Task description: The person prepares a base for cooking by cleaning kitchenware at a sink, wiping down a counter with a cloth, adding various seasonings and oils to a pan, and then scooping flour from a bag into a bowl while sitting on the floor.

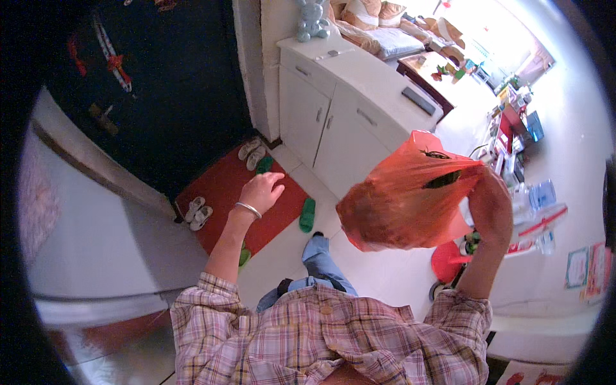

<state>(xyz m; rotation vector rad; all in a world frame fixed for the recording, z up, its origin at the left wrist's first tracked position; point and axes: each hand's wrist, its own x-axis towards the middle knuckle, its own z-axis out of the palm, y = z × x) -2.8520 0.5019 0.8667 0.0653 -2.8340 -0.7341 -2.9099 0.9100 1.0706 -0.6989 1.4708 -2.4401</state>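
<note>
My right hand (pixel 488 197) is raised at the right and grips the gathered top of a red plastic bag (pixel 409 202). The bag is bulky; something brownish shows through its lower left part, and dark green pieces show near its top. What exactly it holds cannot be told. My left hand (pixel 262 192), with a silver bangle at the wrist, is held out above the red doormat (pixel 226 192), fingers apart and nothing in it.
White shoes (pixel 198 213) and green slippers (pixel 307 215) lie on and beside the mat, by a dark door (pixel 183 86). A white cabinet (pixel 308 110) stands ahead, bearing a plush toy (pixel 312 21). A red stool (pixel 445 262) and a cluttered shelf (pixel 510 130) are at the right.
</note>
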